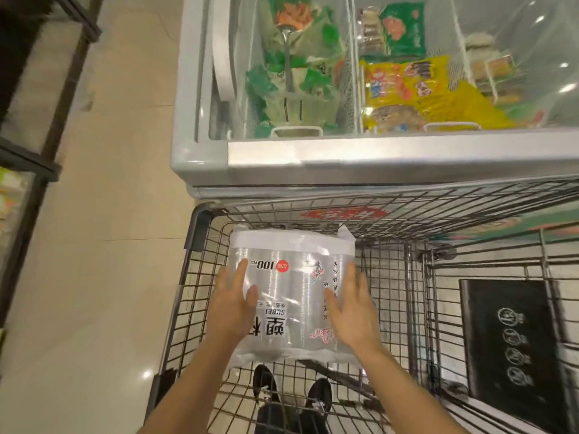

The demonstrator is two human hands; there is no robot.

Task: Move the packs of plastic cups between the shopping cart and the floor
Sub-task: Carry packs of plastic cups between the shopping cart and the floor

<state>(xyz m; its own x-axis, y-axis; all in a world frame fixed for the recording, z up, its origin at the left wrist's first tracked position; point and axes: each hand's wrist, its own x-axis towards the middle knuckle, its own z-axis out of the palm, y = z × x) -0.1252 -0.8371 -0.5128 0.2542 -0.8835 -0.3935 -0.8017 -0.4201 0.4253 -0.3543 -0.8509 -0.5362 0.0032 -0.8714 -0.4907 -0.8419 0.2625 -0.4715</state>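
Head view, single frame.

Object: one pack of plastic cups (pixel 291 296). The wrap is clear film with a white opaque band at its far end and another at its near end. Rows of clear stacked cups show through; I cannot count the rows. The print reads upside down from here: "100 PCS" beside a red round badge, "SUBEI", large black characters near the lower edge, and a red logo on the right side.

Position: the pack sits within the outline of the shopping cart (pixel 438 214), at the basket's left side, near its far-left corner. I cannot tell whether it rests on the wire bottom or is carried clear of it.

Hands: the left hand (pixel 232 302) lies flat on the pack's left part and the right hand (pixel 354 308) lies flat on its right part. The fingers (pixel 239 270) of both are straight and spread, pressing on the film rather than curled round it, with the thumbs angled inward over the top face. The pack lies between the two palms.

Counts:
- 1 pack
- 2 hands
- 1 cart
- 2 dark shoes (pixel 264 383), seen through the wire mesh
- 1 black panel (pixel 510 339) with white round symbols in the cart's right part
- 1 chest freezer (pixel 344 158), just beyond the cart and holding green and yellow packets

The pale tiled floor (pixel 109 245) lies to the left.
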